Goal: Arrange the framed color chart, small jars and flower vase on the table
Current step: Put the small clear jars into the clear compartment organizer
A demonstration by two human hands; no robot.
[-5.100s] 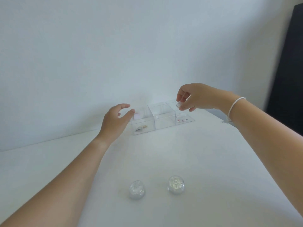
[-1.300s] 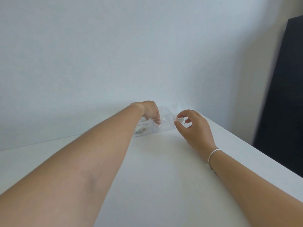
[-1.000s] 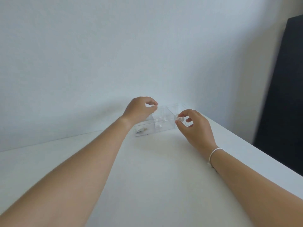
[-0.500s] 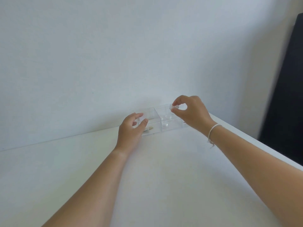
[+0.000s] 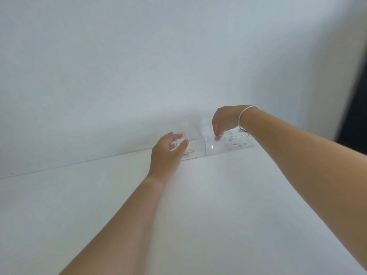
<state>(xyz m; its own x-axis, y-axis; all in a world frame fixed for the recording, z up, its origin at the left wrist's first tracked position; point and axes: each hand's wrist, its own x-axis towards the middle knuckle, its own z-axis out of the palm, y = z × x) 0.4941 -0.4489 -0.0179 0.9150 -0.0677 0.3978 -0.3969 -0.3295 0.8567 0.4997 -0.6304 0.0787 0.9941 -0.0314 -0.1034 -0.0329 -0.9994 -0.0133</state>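
Note:
A row of clear acrylic boxes [image 5: 198,150] stands at the table's far edge against the wall. My right hand [image 5: 226,121], a white band on its wrist, hangs over the middle box [image 5: 220,148]. Its fingers are pinched together and point down into the box. The small jar it carries is mostly hidden behind them. Another small clear jar [image 5: 211,146] lies at the bottom of that box. My left hand [image 5: 168,151] hovers in front of the left box [image 5: 195,142], fingers apart and holding nothing. No framed chart or vase is in view.
The white table [image 5: 198,205] runs from me to a pale wall. The low right compartment [image 5: 239,144] holds small coloured bits, and the left box holds a small yellowish piece [image 5: 191,150]. A dark panel [image 5: 355,96] stands beyond the table's right edge.
My right hand rose from the table with a small jar and now dips into the middle box. My left hand came out of that box and moved to the left box's front.

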